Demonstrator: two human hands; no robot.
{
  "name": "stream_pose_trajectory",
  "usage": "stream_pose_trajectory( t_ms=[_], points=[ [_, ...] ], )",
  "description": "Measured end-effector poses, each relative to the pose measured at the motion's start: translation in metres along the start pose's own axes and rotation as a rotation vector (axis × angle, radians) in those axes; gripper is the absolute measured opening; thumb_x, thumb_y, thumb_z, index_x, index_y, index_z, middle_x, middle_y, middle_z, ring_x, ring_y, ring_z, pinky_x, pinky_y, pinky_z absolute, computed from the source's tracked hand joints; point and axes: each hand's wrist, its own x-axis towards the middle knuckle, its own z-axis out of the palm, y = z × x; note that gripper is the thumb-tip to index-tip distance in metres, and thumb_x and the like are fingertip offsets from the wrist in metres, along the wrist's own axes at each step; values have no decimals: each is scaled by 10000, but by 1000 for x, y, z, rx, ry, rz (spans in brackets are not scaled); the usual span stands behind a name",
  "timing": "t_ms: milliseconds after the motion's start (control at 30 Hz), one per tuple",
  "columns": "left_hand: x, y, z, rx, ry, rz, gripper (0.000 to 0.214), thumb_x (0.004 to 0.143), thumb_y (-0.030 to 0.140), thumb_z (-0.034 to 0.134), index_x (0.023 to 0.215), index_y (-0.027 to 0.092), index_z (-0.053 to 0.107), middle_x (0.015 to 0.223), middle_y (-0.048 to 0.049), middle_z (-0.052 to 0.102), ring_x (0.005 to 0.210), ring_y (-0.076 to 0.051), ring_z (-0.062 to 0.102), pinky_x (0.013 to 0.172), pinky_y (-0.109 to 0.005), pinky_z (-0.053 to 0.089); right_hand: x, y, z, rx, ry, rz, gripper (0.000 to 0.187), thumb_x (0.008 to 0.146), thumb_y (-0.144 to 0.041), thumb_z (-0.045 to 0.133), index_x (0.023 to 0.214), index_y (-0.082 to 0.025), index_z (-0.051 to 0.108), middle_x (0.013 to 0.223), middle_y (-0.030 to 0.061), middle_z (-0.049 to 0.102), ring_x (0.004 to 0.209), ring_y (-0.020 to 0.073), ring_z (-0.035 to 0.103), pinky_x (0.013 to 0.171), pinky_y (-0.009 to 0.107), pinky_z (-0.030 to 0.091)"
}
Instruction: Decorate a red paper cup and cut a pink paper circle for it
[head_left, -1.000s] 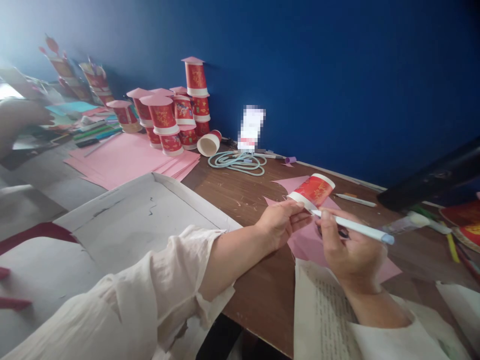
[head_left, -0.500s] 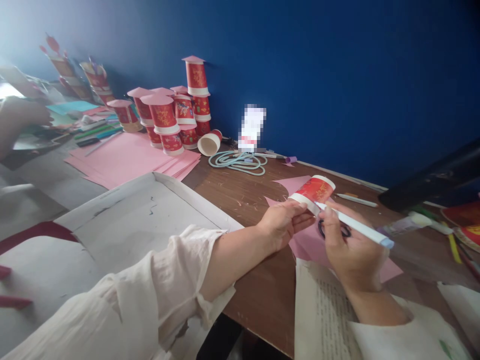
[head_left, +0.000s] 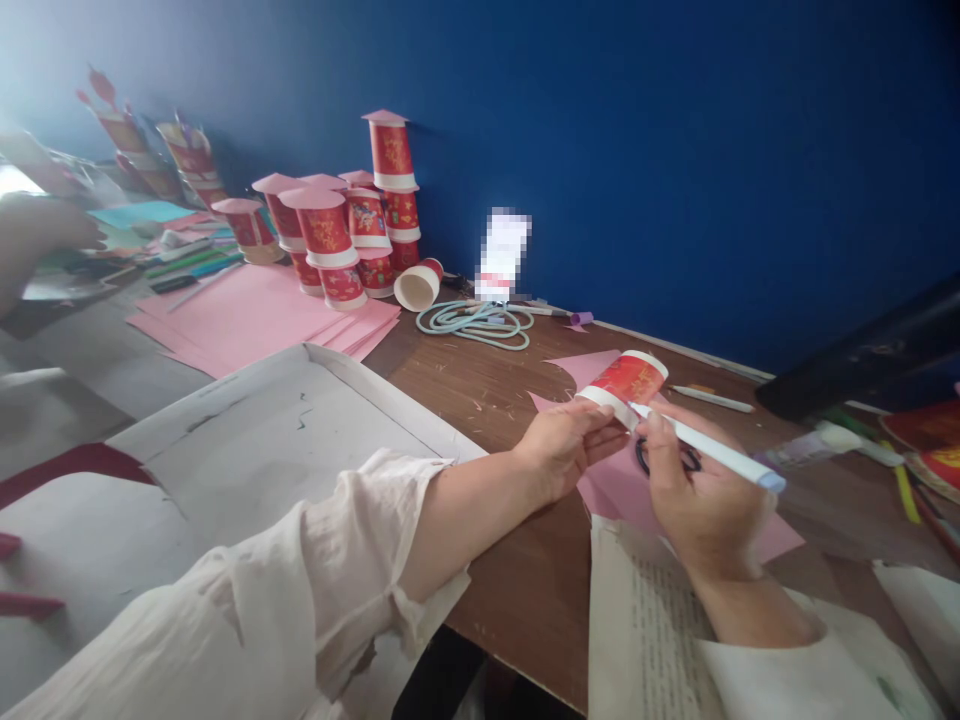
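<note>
Left hand (head_left: 559, 450) is holding a red paper cup (head_left: 628, 382) sideways toward worktop's (head_left: 517, 585) back edge; right hand (head_left: 701, 490) is gripping a white marker (head_left: 724, 456) at its rim. Pink-topped cup stacks (head_left: 330, 240) apparently done; this one's lacking a top.

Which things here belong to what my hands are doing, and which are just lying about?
In use:
- red cup, in the left hand
- white marker, in the right hand, tip at the cup

Apparently just lying about:
- tipped-over cup
- slim white pen
- printed page
</note>
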Motion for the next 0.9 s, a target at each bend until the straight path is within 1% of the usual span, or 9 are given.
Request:
stream_pose_trajectory(
  t_ms=[200,400,600,800,900],
  points=[
    [1,0,-1,-8,-8,5,165,898,38,540,833,83,685,795,-78,705,721,-116,658,1005,-343,511,1,-2,0,-17,10,8,218,933,-259,606,1028,-123,745,926,118,781,884,223,751,817,312,590],
    [2,-1,-1,-13,-7,8,170,896,32,543,816,84,684,787,-78,708,727,-118,664,1013,-345,504,1,-3,0,-1,-19,18,232,943,-273,585,1038,-127,738,922,124,777,893,240,749,826,347,591],
    [3,-2,-2,-22,-7,10,182,893,27,545,794,90,683,790,-78,710,709,-117,662,1027,-365,493,2,-3,0,12,-28,18,222,943,-283,580,1041,-155,732,919,110,775,869,236,744,804,353,587],
    [2,-2,-2,-4,-25,9,208,917,39,525,791,86,684,774,-71,697,719,-110,655,1020,-344,494,2,-1,-1,26,-42,52,246,949,-313,572,1050,-158,733,891,101,774,833,230,743,785,351,584],
    [1,-1,-2,10,-21,-1,209,923,46,526,791,83,684,765,-66,689,710,-102,645,1001,-324,503,1,-1,-2,28,-54,74,248,949,-322,572,1039,-158,735,865,91,773,791,214,740,764,330,582]
  ],
)
